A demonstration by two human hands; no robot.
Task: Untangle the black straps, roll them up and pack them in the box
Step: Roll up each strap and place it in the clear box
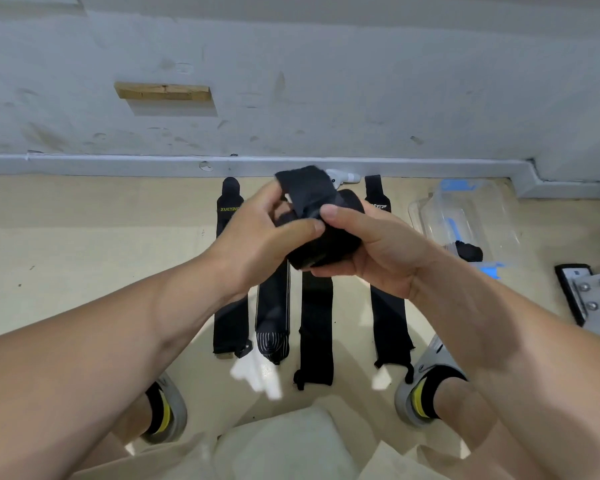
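Both hands hold a rolled black strap (326, 244) in mid-air above the floor. My right hand (371, 247) cups the roll from the right, thumb pressed on its top. My left hand (257, 233) pinches the strap's loose end, which sticks up as a flap (305, 185). Below the hands several black straps lie flat side by side on the beige floor; the leftmost (230, 306) carries yellow lettering, and another (390, 323) lies at the right. A clear plastic box (465, 216) with blue clips stands at the right with a black roll (468, 252) inside.
A grey wall with a raised skirting (118, 164) runs across just behind the straps. A black-edged pad with metal studs (593, 292) lies at the far right. My two feet in grey shoes (426, 386) flank the near ends of the straps.
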